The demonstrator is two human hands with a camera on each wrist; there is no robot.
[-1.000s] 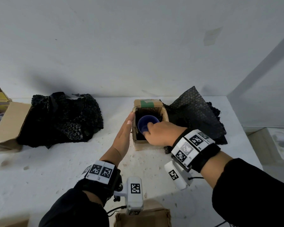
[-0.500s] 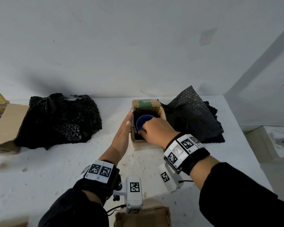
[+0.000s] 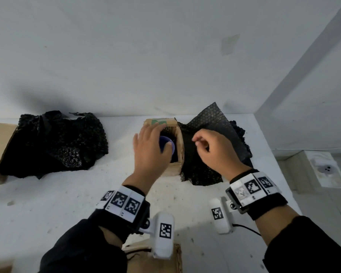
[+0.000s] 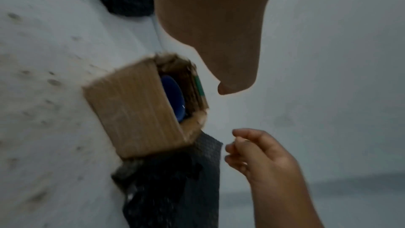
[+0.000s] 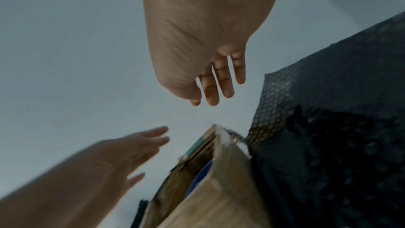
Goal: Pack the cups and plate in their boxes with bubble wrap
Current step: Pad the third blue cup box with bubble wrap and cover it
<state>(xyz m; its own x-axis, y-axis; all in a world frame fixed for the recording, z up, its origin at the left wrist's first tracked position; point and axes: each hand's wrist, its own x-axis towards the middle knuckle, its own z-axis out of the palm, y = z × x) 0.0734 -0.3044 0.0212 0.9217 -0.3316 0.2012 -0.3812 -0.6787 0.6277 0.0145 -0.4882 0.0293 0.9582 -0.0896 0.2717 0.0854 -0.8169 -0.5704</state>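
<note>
A small open cardboard box [image 3: 172, 170] stands at the back of the white table, and a blue cup [image 3: 164, 139] sits upright inside it. My left hand [image 3: 152, 146] hovers over the box opening with its fingers spread and straight, thumb above the cup, holding nothing. My right hand [image 3: 211, 148] is raised to the right of the box, over a black bubble wrap sheet [image 3: 215, 123]; its fingers are loosely bent and empty. The left wrist view shows the box [image 4: 136, 108], the cup [image 4: 173, 96] and my right hand [image 4: 258, 152]. In the right wrist view my left hand [image 5: 131, 146] is beside the box [image 5: 219, 197].
A heap of black bubble wrap [image 3: 57, 142] lies at the left, against a larger cardboard box [image 3: 0, 142] at the table's left edge. Another cardboard box [image 3: 156, 259] sits at the near edge below my wrists. The wall stands close behind; the table ends just right of the sheet.
My right hand has let go of the blue cup, leaving it in the box, and drawn up and to the right. My left hand moved from the box's left side to above its opening.
</note>
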